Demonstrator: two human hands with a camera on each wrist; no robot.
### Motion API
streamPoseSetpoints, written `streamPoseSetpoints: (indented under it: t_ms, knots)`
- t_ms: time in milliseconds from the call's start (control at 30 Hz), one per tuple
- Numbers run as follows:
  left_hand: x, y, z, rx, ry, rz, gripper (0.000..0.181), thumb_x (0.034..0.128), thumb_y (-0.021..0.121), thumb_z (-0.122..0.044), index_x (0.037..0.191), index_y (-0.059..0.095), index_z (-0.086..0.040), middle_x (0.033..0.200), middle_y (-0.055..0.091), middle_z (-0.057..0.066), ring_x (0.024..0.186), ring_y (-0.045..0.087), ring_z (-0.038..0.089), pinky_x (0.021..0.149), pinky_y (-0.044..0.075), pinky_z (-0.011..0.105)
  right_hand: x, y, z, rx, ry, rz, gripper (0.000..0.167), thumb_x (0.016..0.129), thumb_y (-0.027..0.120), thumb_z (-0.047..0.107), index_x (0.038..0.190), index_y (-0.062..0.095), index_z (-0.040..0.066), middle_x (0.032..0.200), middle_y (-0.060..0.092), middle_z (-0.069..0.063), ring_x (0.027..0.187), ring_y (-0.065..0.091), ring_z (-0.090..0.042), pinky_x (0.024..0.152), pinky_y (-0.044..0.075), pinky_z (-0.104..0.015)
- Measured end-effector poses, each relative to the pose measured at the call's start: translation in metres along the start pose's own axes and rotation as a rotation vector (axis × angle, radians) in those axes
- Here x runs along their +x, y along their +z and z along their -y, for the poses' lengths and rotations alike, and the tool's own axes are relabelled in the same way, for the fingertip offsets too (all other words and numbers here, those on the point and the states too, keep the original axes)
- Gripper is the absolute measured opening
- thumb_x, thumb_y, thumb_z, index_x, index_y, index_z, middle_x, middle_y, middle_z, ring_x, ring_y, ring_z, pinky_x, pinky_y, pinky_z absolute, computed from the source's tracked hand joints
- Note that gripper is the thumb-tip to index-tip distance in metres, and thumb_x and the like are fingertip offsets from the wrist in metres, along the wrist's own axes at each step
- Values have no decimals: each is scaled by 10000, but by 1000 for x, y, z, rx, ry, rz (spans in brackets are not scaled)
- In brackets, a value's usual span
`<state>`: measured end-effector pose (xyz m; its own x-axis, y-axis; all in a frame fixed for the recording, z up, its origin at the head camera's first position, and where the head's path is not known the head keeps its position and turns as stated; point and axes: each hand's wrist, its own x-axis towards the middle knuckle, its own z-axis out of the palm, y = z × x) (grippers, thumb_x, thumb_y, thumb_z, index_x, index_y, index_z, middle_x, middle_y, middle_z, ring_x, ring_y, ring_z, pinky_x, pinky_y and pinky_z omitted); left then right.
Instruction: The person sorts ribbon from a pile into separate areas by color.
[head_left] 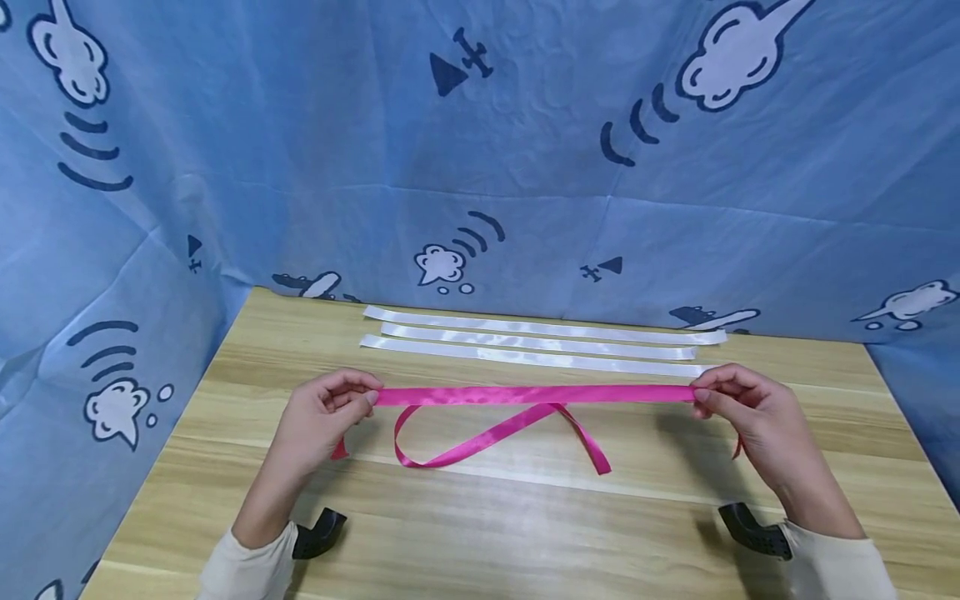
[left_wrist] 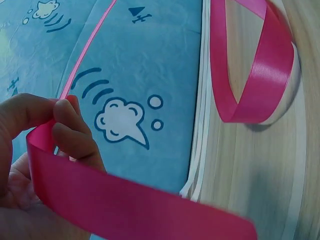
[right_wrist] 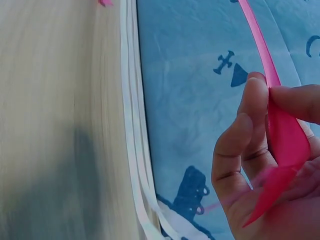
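Observation:
A pink satin ribbon [head_left: 517,395] is stretched straight between both hands, raised above the table. My left hand [head_left: 318,417] pinches it near one end between thumb and fingertips. In the left wrist view, the ribbon's loose tail [left_wrist: 125,205] bends back past the palm of the left hand [left_wrist: 55,130]. My right hand [head_left: 757,425] pinches the other side with thumb and index finger; in the right wrist view a short tail [right_wrist: 287,145] hangs across the palm. Beneath it, a second pink ribbon [head_left: 480,437] lies in a loose loop on the table.
Three white ribbons [head_left: 540,343] lie side by side along the back of the wooden table [head_left: 465,533]. A blue printed cloth [head_left: 525,150] hangs behind and at the left. Black devices [head_left: 321,533] are strapped at both wrists.

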<state>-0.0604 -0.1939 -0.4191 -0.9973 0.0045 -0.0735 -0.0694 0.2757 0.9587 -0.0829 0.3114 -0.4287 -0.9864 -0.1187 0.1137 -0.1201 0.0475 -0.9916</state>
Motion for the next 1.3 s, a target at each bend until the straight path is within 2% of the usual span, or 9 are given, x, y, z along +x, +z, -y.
streamPoseSetpoints:
  t_ms: [133, 333, 433, 833, 1100, 1300]
  knots:
    - [0, -4, 0, -3, 3, -22, 179, 977, 677, -5, 1142, 714, 56, 999, 737, 115, 814, 695, 131, 757, 603, 251, -2, -3, -1, 35, -1, -17, 151, 993, 605, -107, 1036, 717, -15, 871, 766, -5, 744, 713, -103, 749, 582, -190]
    - [-2, -10, 3, 21, 2, -56, 196, 986, 712, -68, 1145, 712, 46, 867, 713, -60, 796, 678, 128, 733, 586, 243, -4, -10, -3, 83, -6, -32, 187, 991, 591, -127, 1040, 726, -6, 870, 766, -7, 740, 715, -101, 743, 583, -186]
    - [-2, -13, 4, 24, 6, -75, 203, 989, 713, -84, 1146, 710, 45, 831, 700, -99, 775, 663, 103, 715, 573, 238, -5, -13, -5, 114, -13, -39, 209, 986, 580, -149, 1039, 727, -9, 870, 768, -12, 735, 715, -108, 732, 584, -194]
    - [-2, -26, 6, 24, 21, -153, 226, 990, 724, -104, 1147, 715, 57, 792, 710, -142, 743, 671, 62, 632, 530, 209, -8, -25, -9, 166, -14, -50, 225, 990, 560, -162, 1065, 728, -33, 905, 776, -31, 752, 724, -121, 730, 587, -202]
    - [-4, -39, 9, 29, 13, -213, 210, 981, 724, -85, 1134, 715, 59, 808, 716, -151, 770, 689, 64, 684, 555, 200, -10, -33, -11, 186, 8, -87, 222, 987, 566, -162, 1073, 734, -45, 926, 783, -36, 746, 729, -128, 728, 593, -202]
    - [-5, -45, 10, 25, -7, -260, 153, 979, 734, -101, 1095, 742, -1, 764, 714, -131, 716, 653, 39, 652, 531, 189, -11, -38, -13, 196, 25, -128, 238, 979, 577, -165, 1033, 751, -12, 884, 782, -38, 724, 725, -131, 720, 593, -198]
